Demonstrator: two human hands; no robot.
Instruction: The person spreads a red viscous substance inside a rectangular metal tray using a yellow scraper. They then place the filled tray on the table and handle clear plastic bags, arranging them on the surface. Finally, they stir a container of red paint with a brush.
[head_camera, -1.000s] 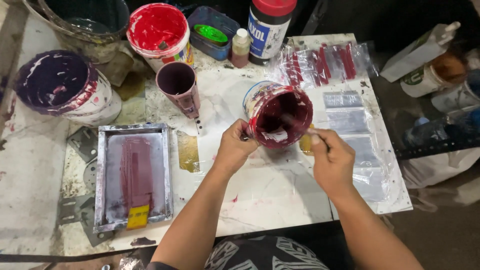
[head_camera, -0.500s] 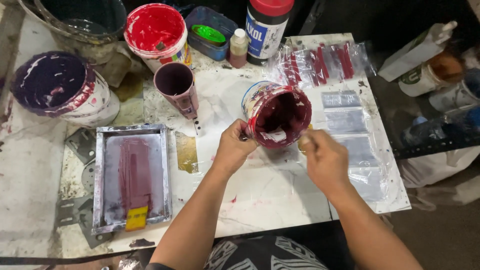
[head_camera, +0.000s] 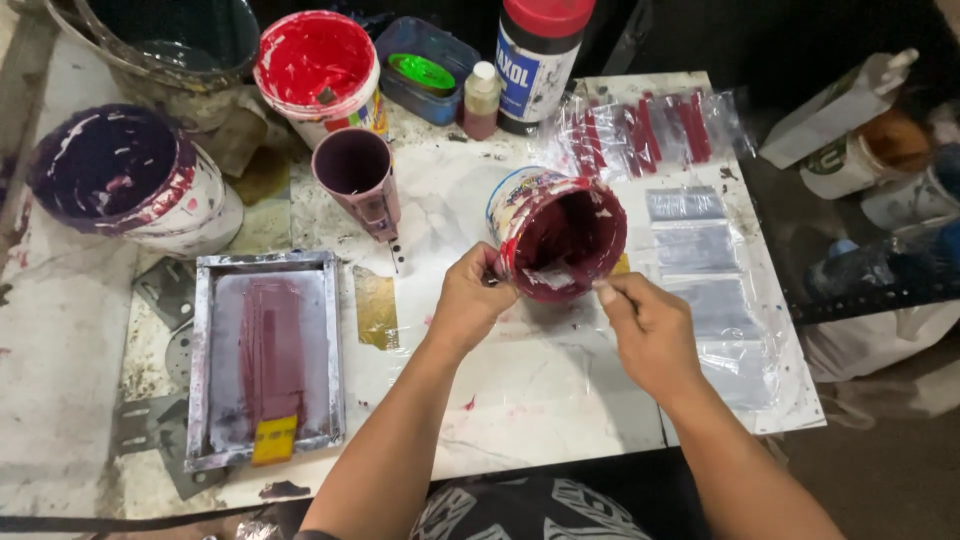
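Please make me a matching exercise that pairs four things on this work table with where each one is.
Things:
1. maroon paint can
2. red paint bucket
3. metal frame
4. purple cup

Places:
a. flat on the table's near left part
b. tilted, left hand gripping its rim
c. upright between the bucket and the frame
d. at the back edge, beside a green-lidded tub

Pairs: 1-b, 2-d, 3-a, 4-c
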